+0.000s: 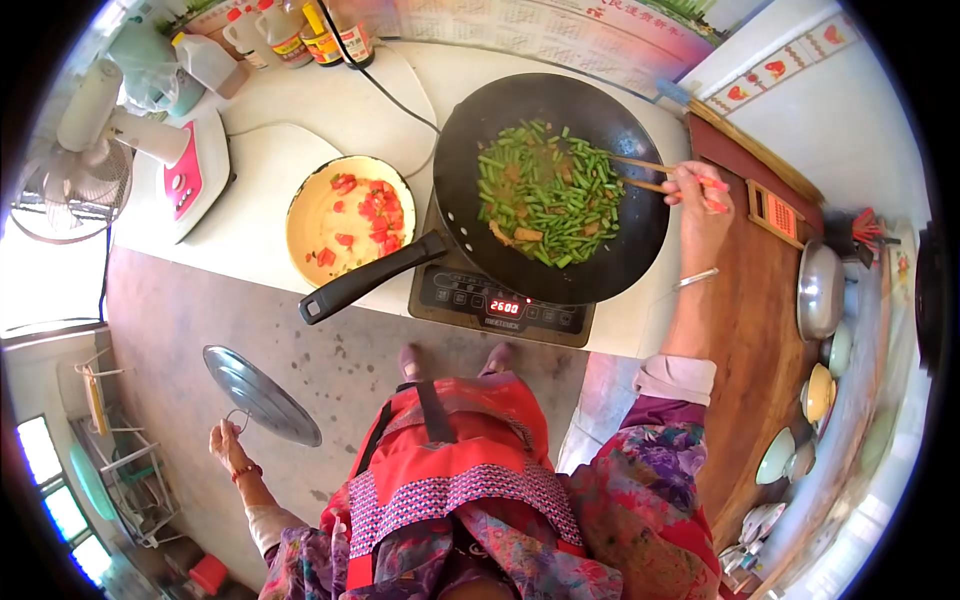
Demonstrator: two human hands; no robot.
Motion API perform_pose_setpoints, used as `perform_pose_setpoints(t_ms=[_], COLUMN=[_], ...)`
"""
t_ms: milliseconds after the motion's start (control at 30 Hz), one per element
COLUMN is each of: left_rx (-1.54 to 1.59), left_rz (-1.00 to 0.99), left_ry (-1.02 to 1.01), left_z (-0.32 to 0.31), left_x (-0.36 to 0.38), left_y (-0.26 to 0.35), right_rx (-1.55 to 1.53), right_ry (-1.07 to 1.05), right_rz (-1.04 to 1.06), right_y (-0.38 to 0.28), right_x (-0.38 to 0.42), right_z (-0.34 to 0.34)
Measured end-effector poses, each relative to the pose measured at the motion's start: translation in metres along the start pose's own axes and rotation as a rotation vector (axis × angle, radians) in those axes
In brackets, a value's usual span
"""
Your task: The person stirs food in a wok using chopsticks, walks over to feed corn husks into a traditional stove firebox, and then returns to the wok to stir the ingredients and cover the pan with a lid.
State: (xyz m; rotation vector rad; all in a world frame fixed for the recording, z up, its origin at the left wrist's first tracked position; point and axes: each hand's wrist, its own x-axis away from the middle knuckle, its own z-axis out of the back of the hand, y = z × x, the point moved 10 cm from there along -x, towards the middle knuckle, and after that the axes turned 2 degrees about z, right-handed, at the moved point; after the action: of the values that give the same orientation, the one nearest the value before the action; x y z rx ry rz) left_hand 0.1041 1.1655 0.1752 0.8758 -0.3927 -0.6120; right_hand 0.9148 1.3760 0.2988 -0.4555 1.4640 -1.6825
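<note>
My right hand is closed around a pair of chopsticks, whose tips reach into the black wok. Cut green beans with some brownish pieces lie in the wok. The wok sits on an induction cooker with a red display reading 2600. Its black handle points toward the lower left. Down at the left, my left hand grips a pot lid by its ring-shaped knob. The lid is tilted and held over the floor, away from the counter.
A yellowish enamel bowl with chopped red pieces stands left of the wok. Bottles line the back left, near a pink and white kitchen scale and a fan. On the right are a grater, a metal basin and bowls.
</note>
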Motion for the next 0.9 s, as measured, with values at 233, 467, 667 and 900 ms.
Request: perform_pose_setpoints(t_ms=[233, 467, 667, 900], left_rx=[0.120, 0.035, 0.101, 0.056], left_rz=[0.007, 0.044, 0.060, 0.050], left_ry=[0.029, 0.033, 0.063, 0.030], left_z=[-0.002, -0.002, 0.003, 0.007], left_x=[-0.003, -0.003, 0.008, 0.012], left_y=[-0.006, -0.008, -0.006, -0.001], right_rx=[-0.296, -0.411, -0.171, -0.187], right_ry=[-0.080, -0.042, -0.031, -0.240], right_rz=[-0.046, 0.080, 0.034, -0.011], right_y=[-0.024, -0.015, -0.028, 0.002], right_x=[0.035, 0.064, 0.015, -0.002], right_z=[-0.054, -0.131, -0.083, -0.091])
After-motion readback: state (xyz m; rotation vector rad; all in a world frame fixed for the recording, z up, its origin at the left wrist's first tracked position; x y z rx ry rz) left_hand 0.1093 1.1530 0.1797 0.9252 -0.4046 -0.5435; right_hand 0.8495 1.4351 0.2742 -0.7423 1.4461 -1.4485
